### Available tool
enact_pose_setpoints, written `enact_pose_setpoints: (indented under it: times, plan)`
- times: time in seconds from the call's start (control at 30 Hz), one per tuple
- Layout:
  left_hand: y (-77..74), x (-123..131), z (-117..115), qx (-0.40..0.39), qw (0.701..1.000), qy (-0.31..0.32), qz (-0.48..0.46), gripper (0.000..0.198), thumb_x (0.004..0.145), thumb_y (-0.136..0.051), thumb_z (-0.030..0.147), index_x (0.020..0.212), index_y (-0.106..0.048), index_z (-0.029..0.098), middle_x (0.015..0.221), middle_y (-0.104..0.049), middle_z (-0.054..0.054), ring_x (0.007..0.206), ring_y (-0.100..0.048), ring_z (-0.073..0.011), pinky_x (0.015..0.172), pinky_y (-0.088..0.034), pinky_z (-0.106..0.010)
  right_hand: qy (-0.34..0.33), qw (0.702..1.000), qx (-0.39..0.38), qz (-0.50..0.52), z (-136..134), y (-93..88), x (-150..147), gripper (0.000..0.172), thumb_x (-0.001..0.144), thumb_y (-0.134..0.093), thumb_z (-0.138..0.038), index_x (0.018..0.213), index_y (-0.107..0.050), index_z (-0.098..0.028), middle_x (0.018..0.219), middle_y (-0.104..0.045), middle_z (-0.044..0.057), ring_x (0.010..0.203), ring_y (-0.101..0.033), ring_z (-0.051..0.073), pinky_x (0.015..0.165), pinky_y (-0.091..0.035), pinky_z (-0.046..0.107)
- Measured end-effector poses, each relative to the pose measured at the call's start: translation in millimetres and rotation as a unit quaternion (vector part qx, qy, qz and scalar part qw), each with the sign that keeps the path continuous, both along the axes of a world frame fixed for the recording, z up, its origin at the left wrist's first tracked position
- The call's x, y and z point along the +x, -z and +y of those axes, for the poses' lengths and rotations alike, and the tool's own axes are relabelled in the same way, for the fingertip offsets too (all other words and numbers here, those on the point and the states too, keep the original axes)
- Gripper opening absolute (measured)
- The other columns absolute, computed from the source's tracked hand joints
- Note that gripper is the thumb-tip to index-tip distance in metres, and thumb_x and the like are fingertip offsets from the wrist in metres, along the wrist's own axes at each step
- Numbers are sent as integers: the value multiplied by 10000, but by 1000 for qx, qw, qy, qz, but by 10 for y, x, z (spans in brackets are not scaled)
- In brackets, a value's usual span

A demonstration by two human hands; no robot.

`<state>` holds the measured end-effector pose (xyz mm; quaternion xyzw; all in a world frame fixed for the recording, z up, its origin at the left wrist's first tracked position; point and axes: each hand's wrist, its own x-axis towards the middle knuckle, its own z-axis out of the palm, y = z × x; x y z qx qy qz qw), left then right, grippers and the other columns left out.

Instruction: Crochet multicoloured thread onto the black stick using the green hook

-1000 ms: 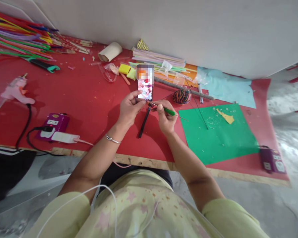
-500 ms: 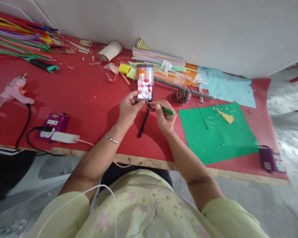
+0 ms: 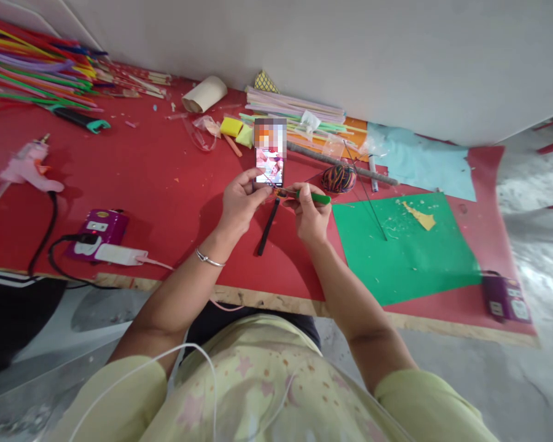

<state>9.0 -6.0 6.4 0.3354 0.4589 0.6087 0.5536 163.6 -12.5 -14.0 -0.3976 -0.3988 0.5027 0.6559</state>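
Here, green-handled tool (image 3: 321,199), between right fingers (image 3: 306,193)

On the left of the red counter (image 3: 166,147), a pink glue gun (image 3: 25,167) lies near a purple plug box (image 3: 113,230). Behind them is a pile of bright, thin sticks (image 3: 32,67), and a pale paper tube (image 3: 206,94) lies close to the wall (image 3: 327,55). On the right, a yellow scrap (image 3: 424,220) lies on a green sheet (image 3: 410,261), with a light blue sheet (image 3: 431,162) behind it.
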Motion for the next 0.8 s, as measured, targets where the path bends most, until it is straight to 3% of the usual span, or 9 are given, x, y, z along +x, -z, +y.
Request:
enact_pose_setpoints:
  times: [0.37,0.8]
  plan:
    - [-23,9,-8,1,1000,4,-2,464,658,-895,177,1088,-723,215,762,-728,-1,635,-627,-115,543,-468,-220,-34,999,-19,7,-1,-32,19,409,828,-830,-647,937,-758,-259,913,-809,6,873,-826,189,587,-654,252]
    - [-32,-3,-3,5,1000,-8,21,426,685,-895,234,1082,-743,216,736,-713,8,608,-601,-110,520,-457,-221,-83,996,-30,8,-9,-45,35,404,810,-863,-619,929,-758,-248,916,-833,18,922,-830,205,581,-660,248]
